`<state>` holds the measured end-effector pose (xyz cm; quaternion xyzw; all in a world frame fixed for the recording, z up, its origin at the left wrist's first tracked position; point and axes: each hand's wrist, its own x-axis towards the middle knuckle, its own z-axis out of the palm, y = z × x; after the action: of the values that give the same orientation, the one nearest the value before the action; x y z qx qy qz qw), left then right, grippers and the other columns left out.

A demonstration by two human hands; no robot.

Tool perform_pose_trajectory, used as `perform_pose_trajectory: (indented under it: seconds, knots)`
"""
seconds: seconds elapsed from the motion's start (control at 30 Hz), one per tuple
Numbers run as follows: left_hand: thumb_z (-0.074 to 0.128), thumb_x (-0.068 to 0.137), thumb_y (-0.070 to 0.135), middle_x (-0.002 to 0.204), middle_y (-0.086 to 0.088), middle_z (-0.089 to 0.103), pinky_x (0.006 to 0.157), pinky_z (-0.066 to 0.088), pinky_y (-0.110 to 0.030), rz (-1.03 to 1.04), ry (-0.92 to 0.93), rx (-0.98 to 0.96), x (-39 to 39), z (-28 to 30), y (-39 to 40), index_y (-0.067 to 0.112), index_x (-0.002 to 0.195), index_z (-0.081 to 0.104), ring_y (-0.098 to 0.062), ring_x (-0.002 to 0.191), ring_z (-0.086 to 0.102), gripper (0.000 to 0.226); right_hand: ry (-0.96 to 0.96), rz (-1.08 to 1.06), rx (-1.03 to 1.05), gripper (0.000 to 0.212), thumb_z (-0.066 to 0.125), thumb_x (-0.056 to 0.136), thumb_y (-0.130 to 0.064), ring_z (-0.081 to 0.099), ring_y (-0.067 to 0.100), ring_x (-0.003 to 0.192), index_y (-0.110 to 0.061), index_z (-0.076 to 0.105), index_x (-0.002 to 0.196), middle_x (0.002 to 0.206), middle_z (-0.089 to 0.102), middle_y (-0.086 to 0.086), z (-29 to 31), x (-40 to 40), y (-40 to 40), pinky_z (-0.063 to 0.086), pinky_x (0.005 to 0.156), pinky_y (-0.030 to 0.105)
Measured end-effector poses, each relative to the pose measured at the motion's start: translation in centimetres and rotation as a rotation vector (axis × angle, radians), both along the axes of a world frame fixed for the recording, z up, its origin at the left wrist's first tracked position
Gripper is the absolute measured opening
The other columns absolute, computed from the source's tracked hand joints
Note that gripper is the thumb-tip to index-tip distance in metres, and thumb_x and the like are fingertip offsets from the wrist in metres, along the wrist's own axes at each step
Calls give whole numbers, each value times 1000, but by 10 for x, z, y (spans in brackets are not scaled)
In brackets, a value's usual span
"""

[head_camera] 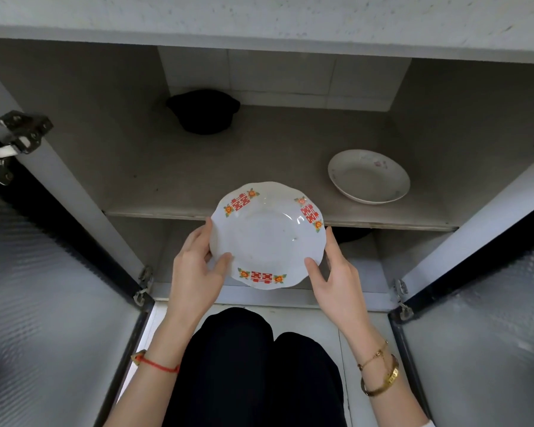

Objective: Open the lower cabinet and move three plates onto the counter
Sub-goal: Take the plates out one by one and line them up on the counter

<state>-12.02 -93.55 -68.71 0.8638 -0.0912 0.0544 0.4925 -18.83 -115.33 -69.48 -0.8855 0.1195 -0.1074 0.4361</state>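
While thumbs press its rim, both hands (195, 266) hold the plate (267, 235).

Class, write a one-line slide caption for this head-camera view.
Both hands, left hand and right hand, hold a white scalloped plate with red motifs before the open lower cabinet.

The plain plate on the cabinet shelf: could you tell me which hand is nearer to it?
Right. The right hand holds the decorated plate just below-left of the plain plate; the left hand grips its far side.
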Motion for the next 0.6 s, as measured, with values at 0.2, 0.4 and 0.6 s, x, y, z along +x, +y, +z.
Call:
perform_pose_trajectory:
  seconds: [0.2, 0.4, 0.6]
  knots:
    - [68, 86, 10, 140, 6, 49, 97, 45, -19, -4, 11, 26, -1, 15, -2, 19, 146, 41, -7, 123, 50, 66, 35, -37, 48, 72, 55, 96, -22, 49, 6, 125, -23, 13, 155, 138, 52, -12, 21, -7, 3, 45, 107, 32]
    - [67, 88, 14, 139, 12, 46, 94, 45, -9, -14, 111, 51, -25, 72, 0, 22, 148, 37, -11, 122, 52, 68, 125, -53, 115, 73, 54, 96, -22, 51, 12, 128, -24, 10, 155, 142, 51, -7, 76, -28, 9, 49, 103, 38]
    - [67, 88, 14, 140, 12, 44, 90, 43, -2, 4, 211, 54, -69, 141, 9, 21, 149, 35, -13, 123, 53, 69, 230, -79, 153, 74, 53, 96, -24, 54, -4, 111, -29, 8, 155, 139, 52, -9, 141, -71, 20, 39, 82, -5]
